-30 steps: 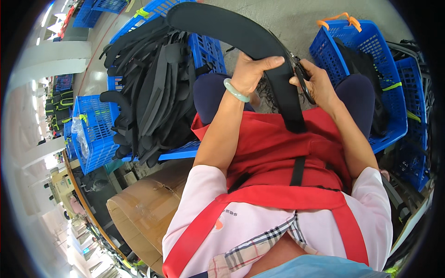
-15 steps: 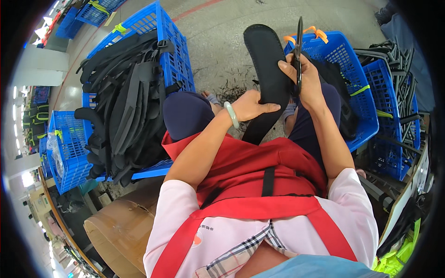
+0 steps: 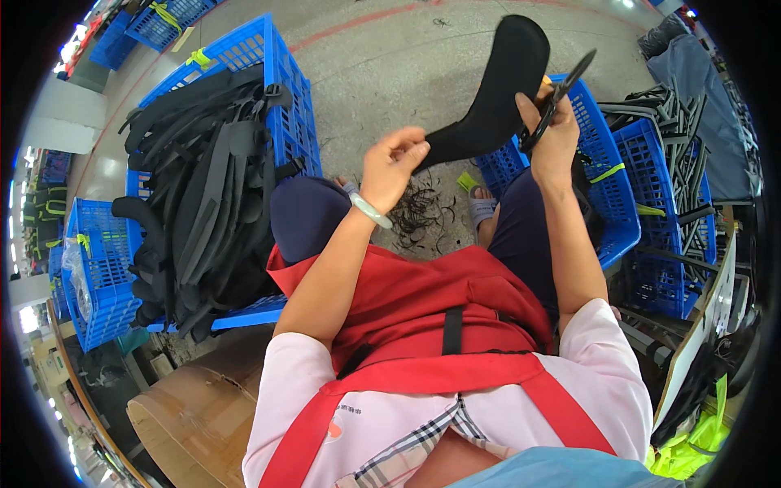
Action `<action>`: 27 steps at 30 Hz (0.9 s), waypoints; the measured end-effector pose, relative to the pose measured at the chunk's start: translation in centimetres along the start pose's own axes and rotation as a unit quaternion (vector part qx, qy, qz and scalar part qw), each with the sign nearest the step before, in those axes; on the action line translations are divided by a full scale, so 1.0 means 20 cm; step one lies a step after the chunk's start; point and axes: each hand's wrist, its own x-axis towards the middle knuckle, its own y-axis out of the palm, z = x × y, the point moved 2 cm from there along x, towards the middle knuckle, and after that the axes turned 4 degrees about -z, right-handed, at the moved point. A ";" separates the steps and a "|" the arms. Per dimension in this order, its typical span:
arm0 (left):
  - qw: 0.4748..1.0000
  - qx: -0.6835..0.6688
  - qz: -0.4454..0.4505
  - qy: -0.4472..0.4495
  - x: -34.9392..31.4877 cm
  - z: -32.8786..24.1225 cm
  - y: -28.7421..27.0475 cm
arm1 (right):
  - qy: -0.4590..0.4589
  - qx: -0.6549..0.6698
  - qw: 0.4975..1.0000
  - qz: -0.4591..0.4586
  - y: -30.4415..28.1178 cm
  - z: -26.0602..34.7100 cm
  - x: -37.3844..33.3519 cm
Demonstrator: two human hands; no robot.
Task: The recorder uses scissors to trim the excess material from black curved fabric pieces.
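Note:
A black padded strap (image 3: 506,89), broad and rounded at its upper end, is stretched between my hands above my knees. My left hand (image 3: 392,165) pinches its narrow lower end, fingers curled in. My right hand (image 3: 557,146) grips a pair of dark scissors (image 3: 572,77), blades pointing up and to the right, while its thumb rests against the strap's right edge. Part of the scissors' handles is covered by my fingers. To the left, a blue crate (image 3: 294,118) is heaped with similar black straps (image 3: 215,187).
Another blue crate (image 3: 608,183) stands by my right knee, with a further crate (image 3: 651,167) of dark strips beyond it. Black trimmings (image 3: 423,215) litter the floor between my feet. A cardboard box (image 3: 195,407) lies at the lower left.
The strap has swung from near upright to a slant, its broad end up and to the right. My left hand has moved left, drawing the narrow end out; the scissors have tilted right.

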 end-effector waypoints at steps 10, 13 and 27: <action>0.802 -0.536 0.031 -0.262 -0.01 0.10 -0.01 | 0.179 0.265 0.941 -0.107 -0.24 -0.13 -0.15; 0.815 -0.549 0.042 -0.182 0.02 0.05 -0.02 | 0.262 0.260 0.926 -0.075 -0.18 -0.14 -0.33; 0.845 -0.524 0.010 -0.105 0.03 -0.05 -0.12 | 0.286 0.257 0.920 0.081 -0.14 -0.15 -0.44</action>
